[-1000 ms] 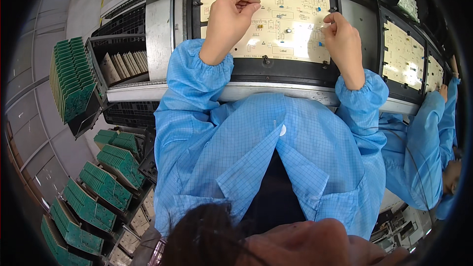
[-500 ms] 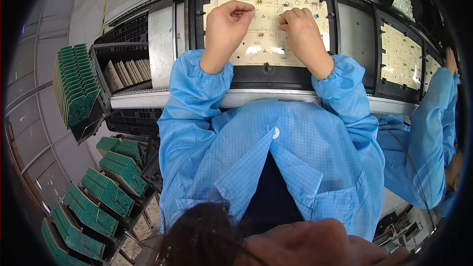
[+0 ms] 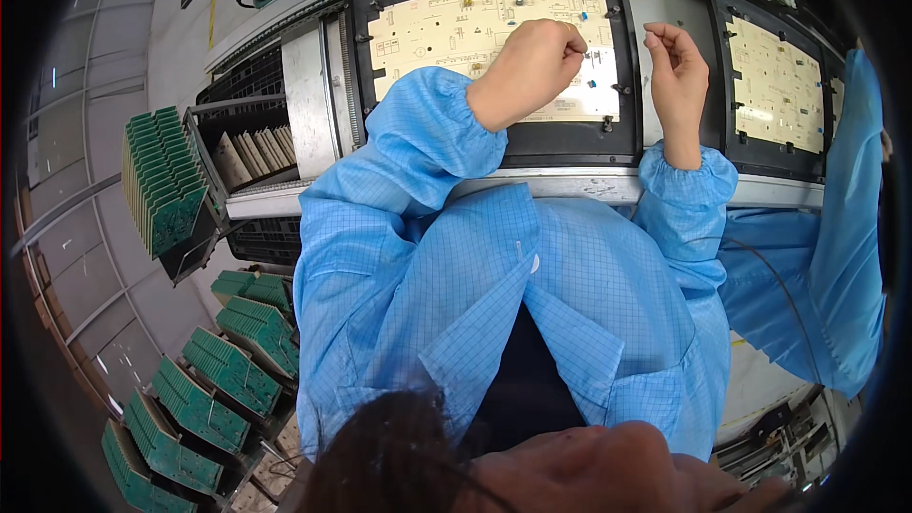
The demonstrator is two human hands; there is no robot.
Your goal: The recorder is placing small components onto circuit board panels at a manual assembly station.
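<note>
A cream circuit board (image 3: 408,33) lies in a black frame (image 3: 532,147) on the metal rail line in front of me. Over the board's right half, my left hand (image 3: 537,66) is closed in a pinch; whatever its fingertips hold is too small to make out. Just beyond the frame's right edge, my right hand (image 3: 678,71) is raised with thumb and forefinger tips close together, their content unclear. Small blue components (image 3: 592,84) stand on the board near my left fingertips. A dark round component (image 3: 520,1) and a yellow one (image 3: 467,3) sit farther back.
Another framed cream board (image 3: 774,85) lies to the right, beside a co-worker's blue sleeve (image 3: 850,228). At left, a rack holds green boards (image 3: 166,180), with a black bin of upright boards (image 3: 256,152) beside it. More green boards (image 3: 228,370) stand in rows lower left.
My left hand has crossed rightward over the board. My right hand has moved right, off the board and past its frame. The view has shifted slightly, and the co-worker's arm has moved.
</note>
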